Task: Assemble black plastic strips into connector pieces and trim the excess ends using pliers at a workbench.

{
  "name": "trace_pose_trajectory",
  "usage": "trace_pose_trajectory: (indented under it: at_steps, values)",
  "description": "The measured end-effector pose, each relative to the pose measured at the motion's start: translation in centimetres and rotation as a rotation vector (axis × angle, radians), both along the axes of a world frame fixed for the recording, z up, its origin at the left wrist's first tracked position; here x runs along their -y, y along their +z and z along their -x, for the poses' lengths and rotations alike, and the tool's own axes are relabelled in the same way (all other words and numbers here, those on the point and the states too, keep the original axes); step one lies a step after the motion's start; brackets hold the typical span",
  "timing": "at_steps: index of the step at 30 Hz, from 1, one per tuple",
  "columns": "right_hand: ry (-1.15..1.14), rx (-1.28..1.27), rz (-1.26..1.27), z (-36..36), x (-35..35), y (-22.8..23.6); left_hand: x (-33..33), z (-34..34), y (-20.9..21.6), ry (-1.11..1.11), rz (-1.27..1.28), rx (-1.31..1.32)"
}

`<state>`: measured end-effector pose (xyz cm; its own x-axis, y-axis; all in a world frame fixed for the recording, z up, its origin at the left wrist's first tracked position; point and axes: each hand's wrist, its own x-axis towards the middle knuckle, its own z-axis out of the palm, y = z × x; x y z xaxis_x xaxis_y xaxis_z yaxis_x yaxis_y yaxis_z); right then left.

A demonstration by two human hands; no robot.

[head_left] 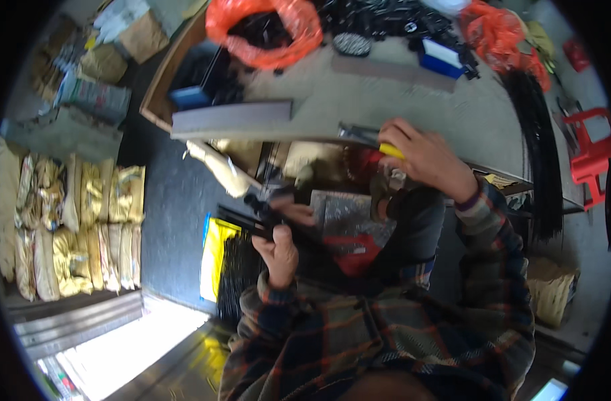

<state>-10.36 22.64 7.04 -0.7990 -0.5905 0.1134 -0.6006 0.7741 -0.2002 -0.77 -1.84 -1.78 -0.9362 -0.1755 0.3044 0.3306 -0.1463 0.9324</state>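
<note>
My right hand [429, 160] is closed around a pair of pliers with yellow handles [391, 151]. The metal jaws of the pliers [357, 134] point left, over the near edge of the workbench [305, 100]. Lower and to the left, in front of my body, my left hand [279, 255] is closed on a bunch of long thin black pieces [252, 220]. The pieces stick out up and to the left. A skin-toned blur lies beside them, and I cannot make out what it is. The pliers and the black pieces are well apart.
On the bench are an orange plastic bag [262, 63] of black parts, a dark bin [195, 83], a blue-and-white box [441, 60] and a heap of black parts [392, 20]. Black strands [536, 154] hang off its right side. A red stool [589, 150] stands right; wrapped packages [78, 227] lie left.
</note>
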Motion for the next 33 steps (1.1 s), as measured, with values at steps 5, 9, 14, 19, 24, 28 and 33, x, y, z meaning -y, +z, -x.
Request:
trace_pose_trajectory:
  at_steps: [5,9,14,19,24,28,33]
  values:
    - [-0.213,-0.279,-0.172,4.8,-5.2,-3.6,-2.0,0.0,1.4,-0.046,-0.103,-0.105]
    - [0.347,-0.384,0.119,-3.6,-0.6,-5.4,0.7,1.6,3.9,0.156,-0.463,-0.07]
    - [0.222,0.588,0.998,-9.5,2.2,-8.9,2.4,4.1,2.5,0.03,-1.101,-0.032]
    - [0.134,0.071,1.935,-8.1,-0.4,-4.2,-3.4,4.1,-6.0,-0.32,-0.872,0.527]
    - [-0.07,0.16,1.619,-7.5,0.0,-5.9,-7.0,-0.8,-1.7,-0.683,-0.106,0.429]
    - [-0.052,0.273,1.113,-8.1,3.6,-12.0,-6.0,0.8,5.9,-0.411,0.057,-0.04]
    - [0.074,0.708,1.289,-9.6,5.6,-13.3,-4.6,0.6,5.5,-0.465,0.005,0.116]
